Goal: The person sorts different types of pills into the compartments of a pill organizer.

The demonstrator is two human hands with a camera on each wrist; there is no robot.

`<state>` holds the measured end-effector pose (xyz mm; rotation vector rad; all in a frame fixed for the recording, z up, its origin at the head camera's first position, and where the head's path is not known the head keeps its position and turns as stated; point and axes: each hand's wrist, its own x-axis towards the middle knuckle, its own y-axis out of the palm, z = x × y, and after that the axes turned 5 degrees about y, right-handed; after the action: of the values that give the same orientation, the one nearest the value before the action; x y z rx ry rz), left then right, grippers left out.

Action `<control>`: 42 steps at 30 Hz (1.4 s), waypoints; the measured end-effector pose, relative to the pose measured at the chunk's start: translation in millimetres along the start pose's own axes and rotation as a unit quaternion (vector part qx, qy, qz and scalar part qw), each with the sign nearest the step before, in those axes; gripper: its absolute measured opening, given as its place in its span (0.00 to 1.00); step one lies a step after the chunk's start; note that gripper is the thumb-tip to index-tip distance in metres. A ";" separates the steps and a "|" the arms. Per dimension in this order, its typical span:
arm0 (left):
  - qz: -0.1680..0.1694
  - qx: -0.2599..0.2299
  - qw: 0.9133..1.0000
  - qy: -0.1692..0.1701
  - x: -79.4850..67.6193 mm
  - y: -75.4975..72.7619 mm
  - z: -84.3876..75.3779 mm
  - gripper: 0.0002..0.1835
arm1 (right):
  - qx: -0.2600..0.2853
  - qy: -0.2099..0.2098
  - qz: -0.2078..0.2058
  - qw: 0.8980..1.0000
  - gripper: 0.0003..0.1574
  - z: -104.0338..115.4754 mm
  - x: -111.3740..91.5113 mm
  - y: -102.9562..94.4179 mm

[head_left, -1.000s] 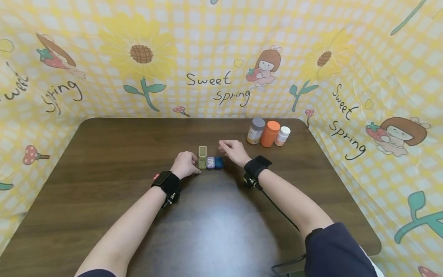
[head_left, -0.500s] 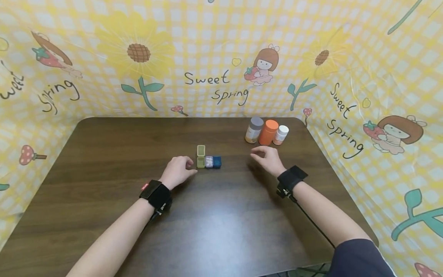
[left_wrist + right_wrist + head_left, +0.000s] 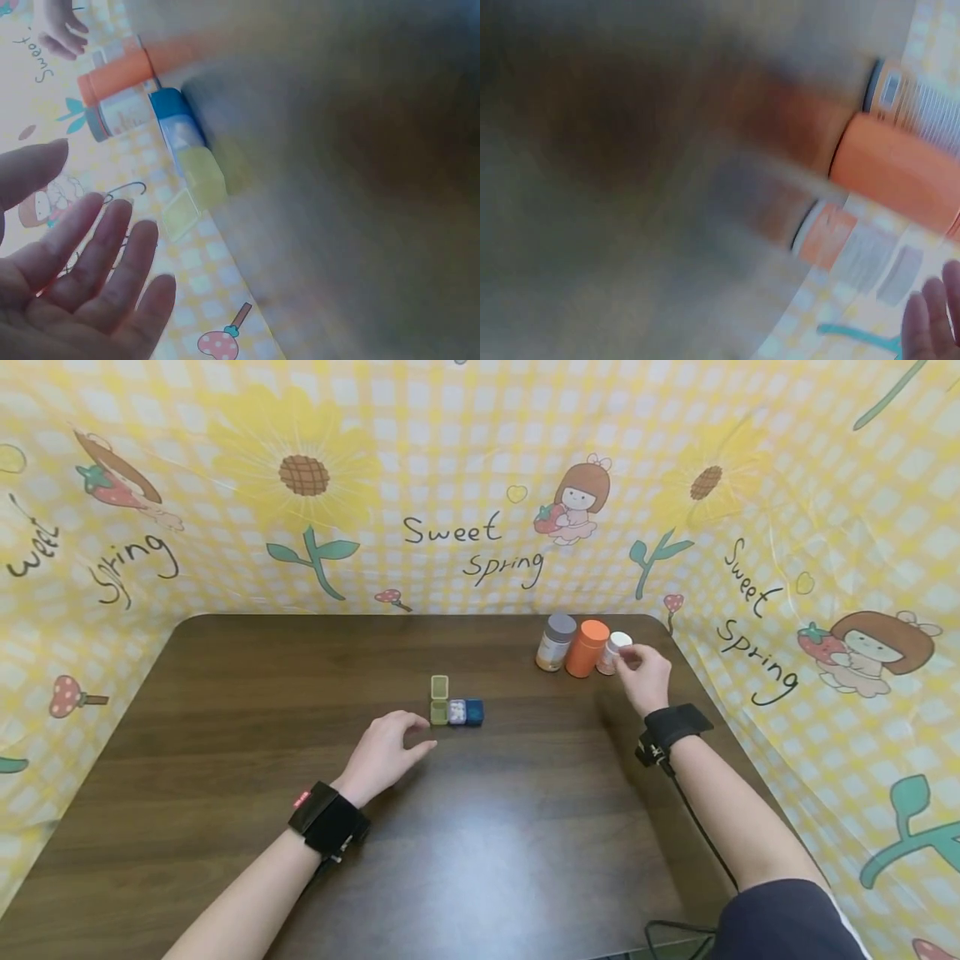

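A small pill box sits mid-table, with a green, a pale and a blue compartment in a row. The green compartment's lid is flipped up; white bits show in the pale section. Just left of the box is my left hand, holding nothing, its fingers loosely spread in the left wrist view. At the back right, my right hand overlaps the small white-capped bottle in the head view. The right wrist view shows its fingers relaxed beside that bottle, with a small gap between.
An orange bottle and a grey-capped bottle stand left of the white-capped one. Yellow checked cloth hangs behind and beside the brown table. A cable trails from the right wristband.
My right hand has moved from beside the pill box rightward to the white-capped bottle. My left hand has drawn back slightly from the box, its fingers opening. Box and bottles stay put.
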<state>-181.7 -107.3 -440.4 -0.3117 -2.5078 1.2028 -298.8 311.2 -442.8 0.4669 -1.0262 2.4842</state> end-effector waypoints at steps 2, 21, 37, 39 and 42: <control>0.001 -0.018 1.000 0.009 -5.3 1.1 -2.7 0.19 | -0.004 0.006 -0.006 1.000 0.18 -4.8 8.5 -1.2; 0.025 -0.124 0.992 0.024 -19.5 15.6 -14.3 0.26 | -0.001 0.143 0.063 0.988 0.33 -0.7 39.6 -9.9; 0.037 -0.098 0.994 0.025 -19.2 20.3 -7.4 0.38 | -0.044 -0.057 0.106 0.992 0.20 66.4 -25.8 -40.5; 0.043 -0.098 0.994 0.020 -19.0 20.1 -8.0 0.38 | -0.023 -0.080 0.132 0.988 0.21 80.8 -39.7 -33.0; 0.047 -0.097 0.994 0.016 -18.9 20.6 -9.0 0.38 | 0.020 -0.104 0.187 0.977 0.22 101.2 -62.1 -17.6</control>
<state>-159.8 -94.6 -455.2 -0.4997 -2.6123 0.9804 -221.8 234.1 -392.3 0.6048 -1.2466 2.8374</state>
